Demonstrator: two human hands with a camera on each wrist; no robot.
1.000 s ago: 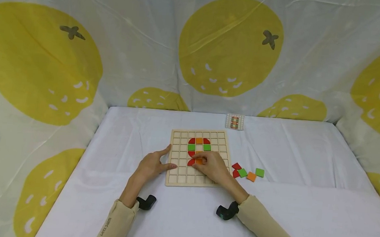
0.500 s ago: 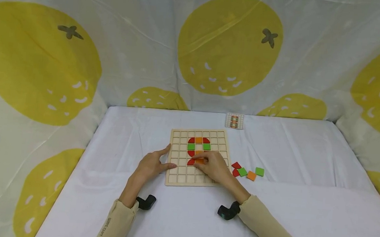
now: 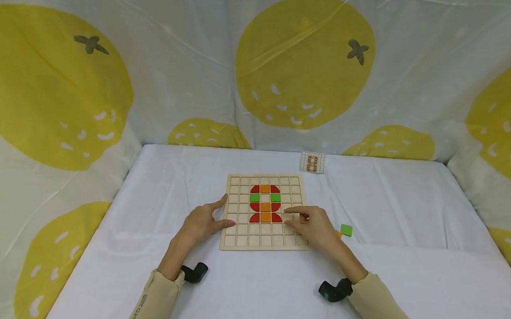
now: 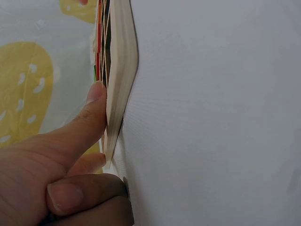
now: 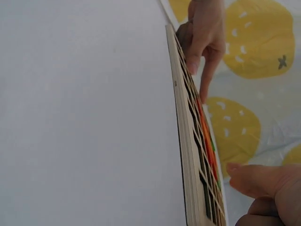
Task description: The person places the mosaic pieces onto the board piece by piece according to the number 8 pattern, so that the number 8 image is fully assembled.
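A square wooden grid board (image 3: 242, 239) lies on the white cloth, with red, orange and green tiles set into its middle. My left hand (image 3: 201, 221) is at its left side; the thumb (image 4: 91, 110) presses on the board's edge and the index finger reaches along that side. Over the board's right half is my right hand (image 3: 315, 227), thumb and index finger extended with a gap between them and nothing held. Their tips are just right of a red quarter-round tile (image 3: 277, 218) beside an orange square tile (image 3: 265, 217).
Loose to the right lie a green tile (image 3: 346, 230) and an orange tile (image 3: 338, 234) partly covered by the right hand. A small pattern card (image 3: 312, 162) sits behind the board. Lemon-printed fabric (image 3: 304, 58) hangs at the back and sides.
My right hand has moved right, off the tiles, uncovering the right end of the pattern's lower rows. It now hides the loose red pieces. My left hand stays at the board's edge.
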